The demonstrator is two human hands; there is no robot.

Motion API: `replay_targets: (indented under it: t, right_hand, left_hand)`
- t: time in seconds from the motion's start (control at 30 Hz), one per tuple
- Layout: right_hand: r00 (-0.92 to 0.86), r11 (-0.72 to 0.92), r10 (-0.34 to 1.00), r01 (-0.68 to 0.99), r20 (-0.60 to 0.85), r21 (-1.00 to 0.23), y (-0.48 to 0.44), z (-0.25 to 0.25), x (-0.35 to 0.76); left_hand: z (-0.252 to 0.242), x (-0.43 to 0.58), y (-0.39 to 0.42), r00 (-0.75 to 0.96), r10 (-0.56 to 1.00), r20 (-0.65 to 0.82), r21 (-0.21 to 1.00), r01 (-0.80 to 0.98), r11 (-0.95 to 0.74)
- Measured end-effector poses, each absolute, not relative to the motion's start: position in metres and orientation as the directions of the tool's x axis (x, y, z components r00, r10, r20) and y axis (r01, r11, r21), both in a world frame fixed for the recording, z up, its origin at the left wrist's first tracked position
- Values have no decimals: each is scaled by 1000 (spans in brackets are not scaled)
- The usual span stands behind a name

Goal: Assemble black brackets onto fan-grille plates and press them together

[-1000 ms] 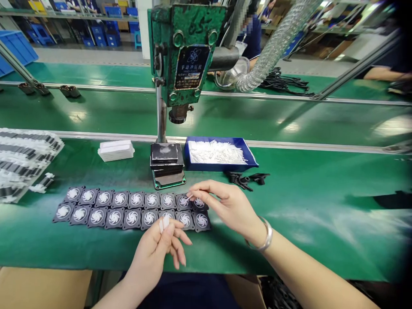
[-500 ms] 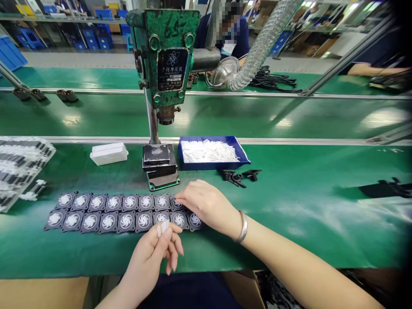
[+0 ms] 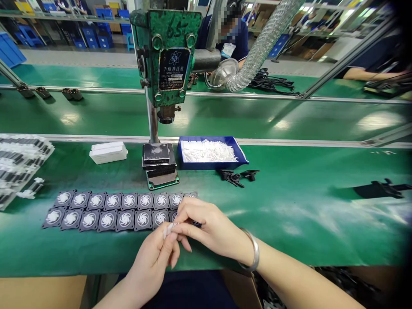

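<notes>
My left hand (image 3: 152, 257) is closed, with a small white strip (image 3: 166, 231) pinched between thumb and forefinger. Fingers together, my right hand (image 3: 214, 229) meets the left one at that strip, and its fingertips touch the strip's end. Under and beyond the hands lie two rows of square black fan-like parts (image 3: 107, 220), each with a white swirl-shaped disc in its middle. The right hand covers some parts at the right end of the rows. A silver bangle sits on the right wrist.
Behind the rows stands a green hand press (image 3: 174, 30) over its black base block (image 3: 156, 153). A blue tray (image 3: 212, 165) of thin white pieces, black plastic parts (image 3: 231, 177), a white stack (image 3: 108, 152) and piled white-and-black parts (image 3: 19, 167) lie around. A person sits opposite.
My right hand has come back from the far row of fan-like parts, moving toward me to the white strip in my left hand. The left hand has shifted slightly right and down.
</notes>
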State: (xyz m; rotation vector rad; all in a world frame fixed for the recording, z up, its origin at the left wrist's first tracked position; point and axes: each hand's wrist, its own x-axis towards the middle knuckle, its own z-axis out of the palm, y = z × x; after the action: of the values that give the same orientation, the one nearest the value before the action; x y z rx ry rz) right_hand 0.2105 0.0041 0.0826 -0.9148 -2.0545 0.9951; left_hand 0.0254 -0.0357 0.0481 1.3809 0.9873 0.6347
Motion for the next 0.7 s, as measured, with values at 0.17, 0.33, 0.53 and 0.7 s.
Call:
replay_targets:
  t: [0.17,0.33,0.53,0.7]
  right_hand:
    - [-395,384,877,238,272,-892,2,87,222]
    - [-184,363,932,515,313,-777,13,87,253]
    - [-309,520,848,638,430,-568,18,67,256]
    - [-345,556,822,661,454,-503,20,65,253]
  left_hand:
    - [46,30,-40,447,877,-178,984,87,156]
    - [42,33,-39,418,860,-293,947,3,321]
    - [49,36,-37,467,805,-364,919,43,391]
    - [52,38,-38,535,765,-360,891,-47,452]
